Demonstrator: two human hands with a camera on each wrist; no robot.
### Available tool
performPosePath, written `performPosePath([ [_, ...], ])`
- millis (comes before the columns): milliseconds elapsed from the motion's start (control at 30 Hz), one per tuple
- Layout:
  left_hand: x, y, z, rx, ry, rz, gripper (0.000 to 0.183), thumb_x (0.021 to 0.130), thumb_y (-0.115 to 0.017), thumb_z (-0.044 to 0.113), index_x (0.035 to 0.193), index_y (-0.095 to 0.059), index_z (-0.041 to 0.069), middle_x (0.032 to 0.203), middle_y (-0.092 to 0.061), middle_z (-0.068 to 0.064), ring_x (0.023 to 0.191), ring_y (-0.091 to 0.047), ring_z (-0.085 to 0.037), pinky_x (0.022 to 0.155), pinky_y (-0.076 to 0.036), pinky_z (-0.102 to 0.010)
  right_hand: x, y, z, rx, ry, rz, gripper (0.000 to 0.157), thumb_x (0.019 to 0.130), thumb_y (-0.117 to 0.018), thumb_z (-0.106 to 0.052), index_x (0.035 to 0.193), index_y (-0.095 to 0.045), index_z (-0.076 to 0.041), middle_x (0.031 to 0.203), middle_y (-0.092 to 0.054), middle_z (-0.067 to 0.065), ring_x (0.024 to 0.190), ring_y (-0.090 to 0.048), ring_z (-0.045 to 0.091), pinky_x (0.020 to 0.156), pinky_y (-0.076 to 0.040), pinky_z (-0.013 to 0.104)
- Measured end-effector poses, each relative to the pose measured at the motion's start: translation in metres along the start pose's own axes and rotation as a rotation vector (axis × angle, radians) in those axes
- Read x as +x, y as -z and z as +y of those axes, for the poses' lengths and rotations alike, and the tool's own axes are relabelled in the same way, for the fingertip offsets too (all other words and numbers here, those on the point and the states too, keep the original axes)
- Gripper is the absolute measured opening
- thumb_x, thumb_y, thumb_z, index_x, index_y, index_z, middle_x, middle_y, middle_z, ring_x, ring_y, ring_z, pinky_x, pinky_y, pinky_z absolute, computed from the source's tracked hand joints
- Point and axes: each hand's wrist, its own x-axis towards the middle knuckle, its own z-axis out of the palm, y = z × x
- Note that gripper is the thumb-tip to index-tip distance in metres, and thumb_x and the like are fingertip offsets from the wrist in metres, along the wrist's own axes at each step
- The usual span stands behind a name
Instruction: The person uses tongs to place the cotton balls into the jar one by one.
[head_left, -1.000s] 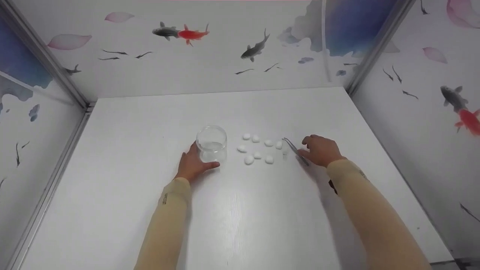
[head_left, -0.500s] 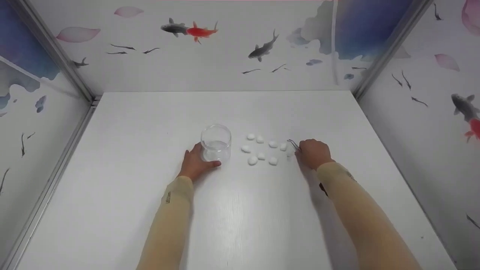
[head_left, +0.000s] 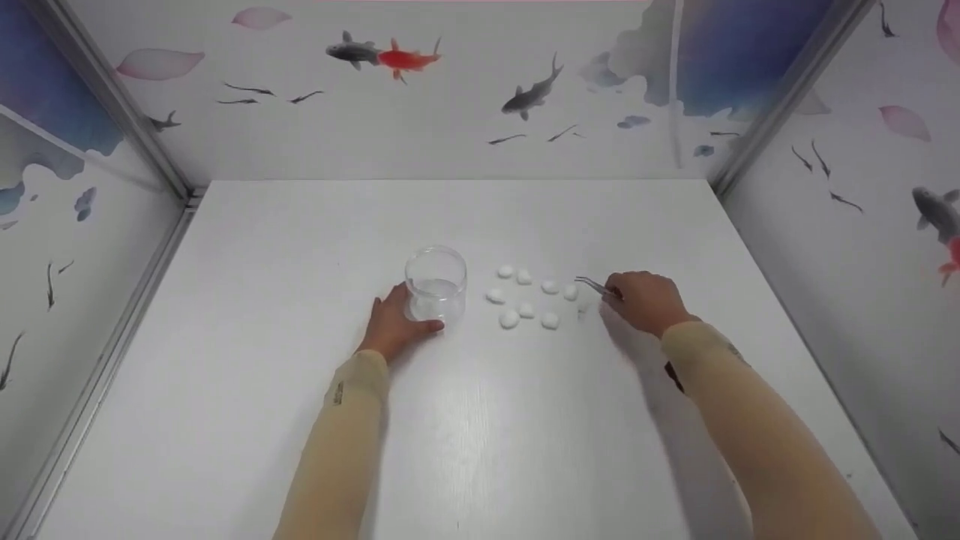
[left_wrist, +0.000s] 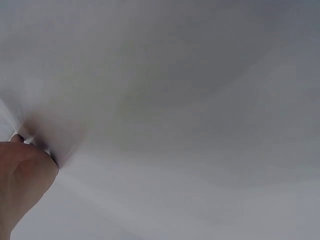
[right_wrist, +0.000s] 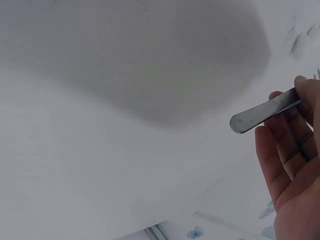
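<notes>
The person's left hand (head_left: 394,326) wraps round the near left side of a clear, round, wide-mouthed jar (head_left: 436,285), its thumb laid along the front near the base and its fingers spread round the left wall. The jar stands upright on a white rectangular tabletop (head_left: 480,435); whether it is glass or plastic, I cannot tell. In the left wrist view only the thumb's side of the hand shows, at the left edge, and the rest is blurred. Just to the right of the jar, eight small, white, rounded pieces (head_left: 526,310) lie on the tabletop in a loose cluster, near one another. The right hand (head_left: 645,300) is to the right of the cluster and pinches a pair of silver metal tweezers with bent tips (head_left: 596,286) between thumb and fingers; the right wrist view shows their rounded back end sticking out past the fingers, with the lower fingers loosely bent. The tips point left, slightly parted, near the rightmost white piece and apart from it. Long beige sleeves (head_left: 337,442) cover both arms. White wall panels (head_left: 450,142) around the tabletop are printed with grey and red fish and pink petals.
</notes>
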Motion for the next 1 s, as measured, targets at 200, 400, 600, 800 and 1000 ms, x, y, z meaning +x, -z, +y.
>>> performPosePath([
  [200, 0.000, -0.001, -0.001, -0.004, -0.015, 0.003, 0.100, 0.077, -0.086, 0.040, 0.155, -0.033, 0.009, 0.156, -0.039, -0.011, 0.147, -0.026, -0.027, 0.123, 0.006, -0.041, -0.008, 0.012, -0.012, 0.057, 0.079, -0.023, 0.012, 0.094, -0.069, -0.019, 0.100, -0.074, -0.010, 0.083, -0.067, 0.001, 0.072, -0.058, 0.020, 0.067, -0.054, 0.040],
  [400, 0.002, -0.002, -0.004, 0.010, -0.016, 0.001, 0.102, 0.076, -0.086, 0.044, 0.154, -0.032, 0.008, 0.155, -0.039, -0.012, 0.147, -0.027, -0.028, 0.123, 0.006, -0.040, -0.014, 0.014, -0.028, 0.073, 0.222, -0.049, 0.008, 0.094, -0.071, -0.021, 0.095, -0.074, -0.014, 0.082, -0.065, -0.006, 0.071, -0.057, 0.015, 0.063, -0.052, 0.037],
  [600, 0.003, -0.003, -0.006, 0.011, -0.030, 0.005, 0.100, 0.077, -0.085, 0.044, 0.154, -0.032, 0.006, 0.155, -0.039, -0.013, 0.146, -0.027, -0.028, 0.123, 0.006, -0.042, -0.017, 0.010, -0.035, 0.021, 0.325, -0.009, 0.006, 0.089, -0.076, -0.018, 0.095, -0.076, -0.014, 0.082, -0.064, -0.005, 0.068, -0.059, 0.013, 0.060, -0.054, 0.036],
  [800, 0.004, -0.003, -0.010, 0.024, -0.022, 0.006, 0.102, 0.077, -0.085, 0.047, 0.155, -0.032, 0.008, 0.156, -0.038, -0.011, 0.147, -0.027, -0.027, 0.123, 0.007, -0.041, -0.017, 0.004, -0.035, -0.006, 0.330, -0.024, 0.010, 0.087, -0.078, -0.014, 0.098, -0.078, -0.013, 0.086, -0.069, -0.003, 0.073, -0.063, 0.013, 0.065, -0.057, 0.035],
  [1000, 0.004, -0.004, -0.009, 0.029, -0.021, 0.000, 0.104, 0.076, -0.085, 0.049, 0.155, -0.031, 0.008, 0.157, -0.037, -0.012, 0.147, -0.026, -0.028, 0.123, 0.007, -0.040, -0.018, -0.002, -0.038, -0.027, 0.351, -0.013, 0.008, 0.086, -0.078, -0.011, 0.094, -0.078, -0.013, 0.082, -0.069, -0.003, 0.069, -0.063, 0.012, 0.062, -0.057, 0.034],
])
